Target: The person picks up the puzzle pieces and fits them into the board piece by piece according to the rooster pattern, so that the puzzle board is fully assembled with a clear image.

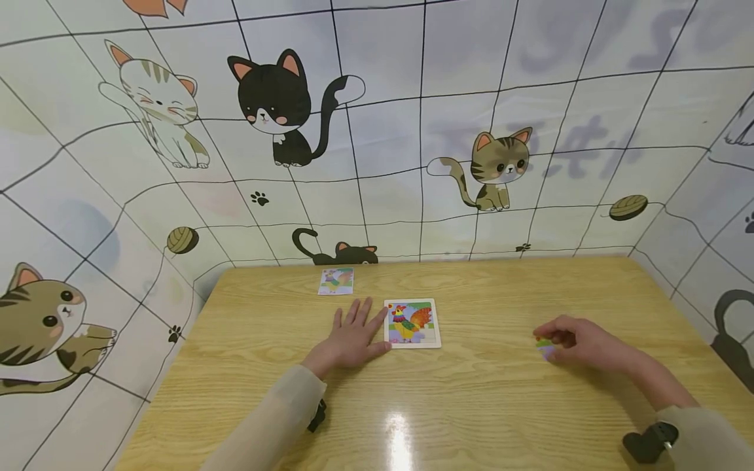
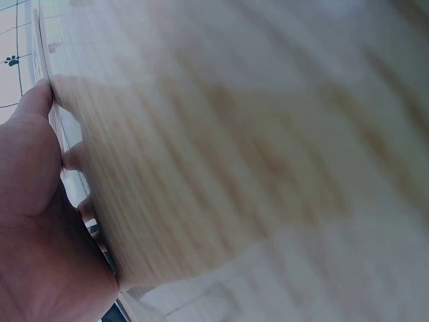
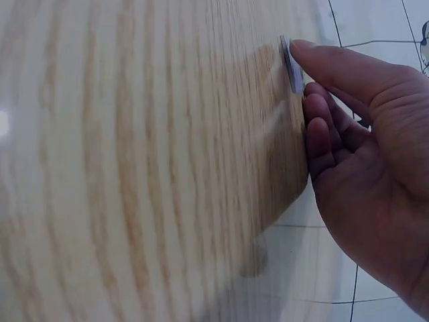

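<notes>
A jigsaw puzzle [image 1: 410, 322] of a colourful rooster lies in a white frame on the table, with a pale patch at its lower right. Beside it, my left hand [image 1: 353, 339] rests on the tabletop with fingers spread, its thumb and index finger at the frame's left edge. Off to the right, my right hand [image 1: 592, 345] pinches a small puzzle piece [image 1: 544, 348] with green and lilac on it. In the right wrist view the piece [image 3: 293, 67] appears edge-on at the thumb tip, close to the wood; the other fingers are curled in.
A rooster picture card [image 1: 336, 281] lies near the back edge of the wooden table [image 1: 483, 405], behind my left hand. A cat-patterned wall covering [image 1: 389, 150] rises behind the table and along both sides. Glare marks the table's front middle.
</notes>
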Demonstrator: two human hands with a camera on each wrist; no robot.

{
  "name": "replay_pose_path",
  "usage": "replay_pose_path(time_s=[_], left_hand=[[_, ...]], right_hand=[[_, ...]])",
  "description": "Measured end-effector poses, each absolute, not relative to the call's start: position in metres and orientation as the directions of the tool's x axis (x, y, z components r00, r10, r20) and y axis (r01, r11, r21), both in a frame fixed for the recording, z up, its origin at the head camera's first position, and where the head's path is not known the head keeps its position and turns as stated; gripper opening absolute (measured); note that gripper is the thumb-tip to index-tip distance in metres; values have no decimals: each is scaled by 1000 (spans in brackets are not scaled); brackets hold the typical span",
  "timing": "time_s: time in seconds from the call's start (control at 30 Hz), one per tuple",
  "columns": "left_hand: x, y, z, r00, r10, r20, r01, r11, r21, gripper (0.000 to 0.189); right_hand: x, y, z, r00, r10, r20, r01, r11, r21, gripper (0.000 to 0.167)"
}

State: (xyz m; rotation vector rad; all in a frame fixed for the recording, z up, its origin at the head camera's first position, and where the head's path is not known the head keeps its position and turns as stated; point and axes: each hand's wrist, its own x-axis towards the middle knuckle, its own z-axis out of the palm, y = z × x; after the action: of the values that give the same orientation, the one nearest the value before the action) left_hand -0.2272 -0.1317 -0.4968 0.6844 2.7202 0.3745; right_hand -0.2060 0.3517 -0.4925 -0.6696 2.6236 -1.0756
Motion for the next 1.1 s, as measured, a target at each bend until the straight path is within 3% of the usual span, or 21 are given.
replay_pose_path(time_s=[0.27, 0.57, 1.1], left_hand=[[-232, -133, -508, -840, 491, -233, 410, 853, 322, 80], [-234, -134, -511, -840, 493, -226, 412, 852, 323, 80], [-227, -131, -498, -840, 491, -231, 416, 857, 305, 77]], right_hand=[[-215, 361, -501, -834, -551, 37, -392, 543, -743, 33], [-217, 358, -500, -834, -550, 31, -390, 550, -738, 32], [-215, 346, -496, -865, -498, -61, -276, 574, -771, 31]])
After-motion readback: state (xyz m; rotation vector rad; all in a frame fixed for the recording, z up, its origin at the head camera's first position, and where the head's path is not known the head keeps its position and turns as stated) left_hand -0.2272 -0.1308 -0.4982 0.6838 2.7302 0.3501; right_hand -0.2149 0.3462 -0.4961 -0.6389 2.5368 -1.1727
